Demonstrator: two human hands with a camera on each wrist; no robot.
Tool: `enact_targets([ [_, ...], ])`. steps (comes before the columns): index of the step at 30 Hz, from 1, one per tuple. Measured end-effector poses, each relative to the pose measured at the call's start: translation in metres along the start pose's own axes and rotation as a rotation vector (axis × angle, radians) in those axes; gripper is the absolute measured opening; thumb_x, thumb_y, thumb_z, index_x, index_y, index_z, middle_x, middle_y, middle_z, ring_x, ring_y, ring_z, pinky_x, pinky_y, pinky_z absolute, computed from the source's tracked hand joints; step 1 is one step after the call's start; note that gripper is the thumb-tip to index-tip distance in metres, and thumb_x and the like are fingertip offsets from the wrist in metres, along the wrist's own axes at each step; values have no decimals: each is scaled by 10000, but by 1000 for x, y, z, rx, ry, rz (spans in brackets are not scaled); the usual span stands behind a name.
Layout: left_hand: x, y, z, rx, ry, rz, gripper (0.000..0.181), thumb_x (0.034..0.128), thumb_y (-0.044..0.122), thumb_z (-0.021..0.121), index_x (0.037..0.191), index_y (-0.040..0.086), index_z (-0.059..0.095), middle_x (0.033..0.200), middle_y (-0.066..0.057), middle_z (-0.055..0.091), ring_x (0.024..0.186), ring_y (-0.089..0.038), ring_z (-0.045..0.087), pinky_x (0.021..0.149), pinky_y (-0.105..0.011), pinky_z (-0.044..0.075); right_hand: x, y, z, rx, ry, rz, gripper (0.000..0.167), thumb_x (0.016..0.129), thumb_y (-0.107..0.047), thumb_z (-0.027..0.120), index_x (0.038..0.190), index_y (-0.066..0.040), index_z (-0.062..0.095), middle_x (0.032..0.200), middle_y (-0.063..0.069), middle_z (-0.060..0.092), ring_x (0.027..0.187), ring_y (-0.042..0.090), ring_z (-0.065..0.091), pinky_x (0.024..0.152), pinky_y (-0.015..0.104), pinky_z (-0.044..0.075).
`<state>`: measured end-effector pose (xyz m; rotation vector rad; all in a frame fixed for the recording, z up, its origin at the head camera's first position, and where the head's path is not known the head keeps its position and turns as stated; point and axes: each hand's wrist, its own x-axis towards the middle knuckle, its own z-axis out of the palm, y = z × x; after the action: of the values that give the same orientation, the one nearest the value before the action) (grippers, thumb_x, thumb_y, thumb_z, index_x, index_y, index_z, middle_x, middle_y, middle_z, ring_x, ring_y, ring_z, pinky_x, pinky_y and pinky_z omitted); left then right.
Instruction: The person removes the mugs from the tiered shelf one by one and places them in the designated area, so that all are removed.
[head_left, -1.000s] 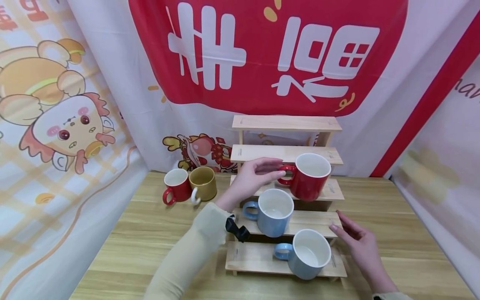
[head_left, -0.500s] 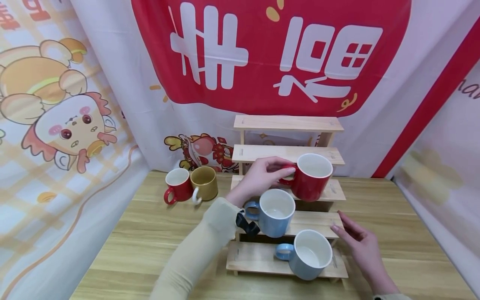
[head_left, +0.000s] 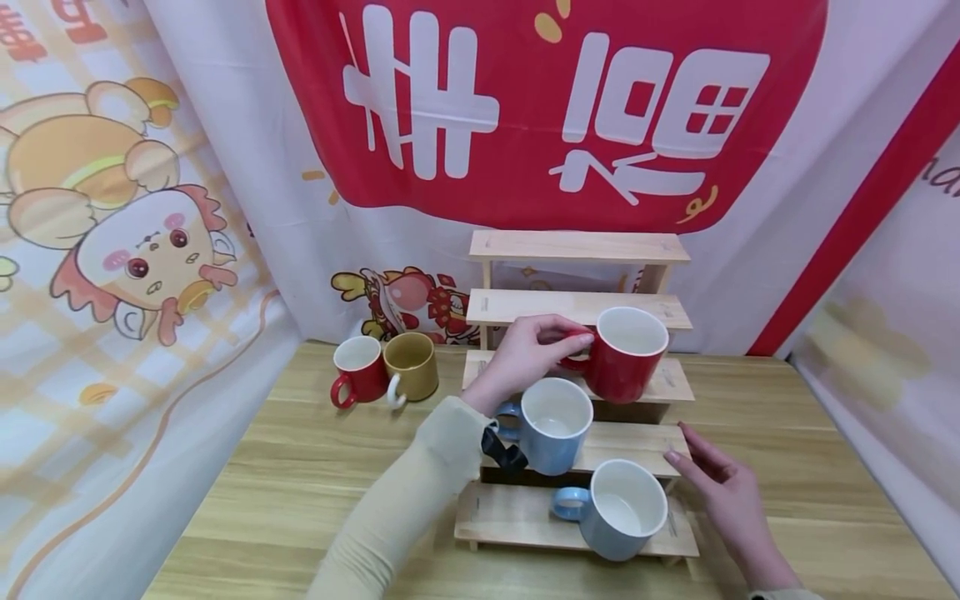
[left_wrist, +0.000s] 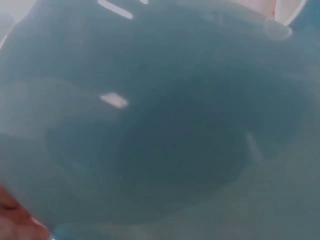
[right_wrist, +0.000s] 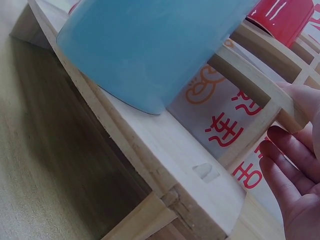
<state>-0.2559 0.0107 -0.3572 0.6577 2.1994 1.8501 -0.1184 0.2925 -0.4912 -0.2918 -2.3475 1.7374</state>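
Observation:
My left hand [head_left: 528, 354] pinches the handle of a red mug [head_left: 630, 371] with a white inside, on the third tier up of a stepped wooden shelf [head_left: 495, 517]. Below it, a light blue mug [head_left: 551, 450] stands on the second tier, close to my left wrist; its blue wall [left_wrist: 175, 125] fills the left wrist view. Another light blue mug [head_left: 615, 533] is on the lowest tier, its handle pointing left. With thumb above and fingers lower down, my right hand [head_left: 723, 500] holds the right end of the second tier board [right_wrist: 265, 92].
To the left on the wood-grain table [head_left: 270, 467] stand a smaller red mug [head_left: 363, 379] and a mustard mug [head_left: 415, 375] with a white handle, side by side. Printed cloth [head_left: 225, 100] hangs behind and at both sides. Two upper tiers [head_left: 577, 246] bear no mugs.
My left hand has moved slightly right, and its thumb and fingers have closed on the red mug's handle. My right hand keeps its place at the shelf. The head view has shifted a little.

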Motion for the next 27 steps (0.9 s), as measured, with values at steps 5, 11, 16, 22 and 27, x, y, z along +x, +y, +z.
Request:
enact_targets([
  [5,0,-3,1,-3,1,11,194,916,304,792,1095,230,775,1025,81,744,975,-169,718,763,-308,618,0,2,-1,19,4,-5,584,950,-264,761,1465,-93,546,1352,-190,590,1109,-99,560,879,78,473],
  [11,-1,-5,2,-7,24,21,153,913,299,793,1050,232,780,993,77,752,946,-171,729,752,-313,621,-1,2,0,-1,5,-6,586,952,-285,758,1467,-102,547,1379,-154,583,1115,-101,551,881,79,472],
  [16,-4,-3,3,-23,32,45,141,901,281,802,1031,229,784,984,71,757,925,-136,734,764,-306,617,-2,1,1,5,0,-1,587,953,-282,756,1468,-99,543,1385,-144,583,1119,-95,554,886,83,473],
  [22,-10,13,-3,-108,59,94,179,906,230,798,1075,177,772,1008,24,760,925,-180,742,754,-349,625,-1,-1,0,-9,-4,2,601,950,-308,757,1473,-107,539,1415,-107,569,1140,-108,531,896,75,458],
  [27,-15,22,-11,-143,92,123,194,920,203,781,1101,139,757,1044,-1,759,943,-208,741,765,-362,624,0,-2,-1,-37,-3,10,605,950,-330,754,1476,-124,539,1470,-14,529,1178,-91,507,909,68,440],
])
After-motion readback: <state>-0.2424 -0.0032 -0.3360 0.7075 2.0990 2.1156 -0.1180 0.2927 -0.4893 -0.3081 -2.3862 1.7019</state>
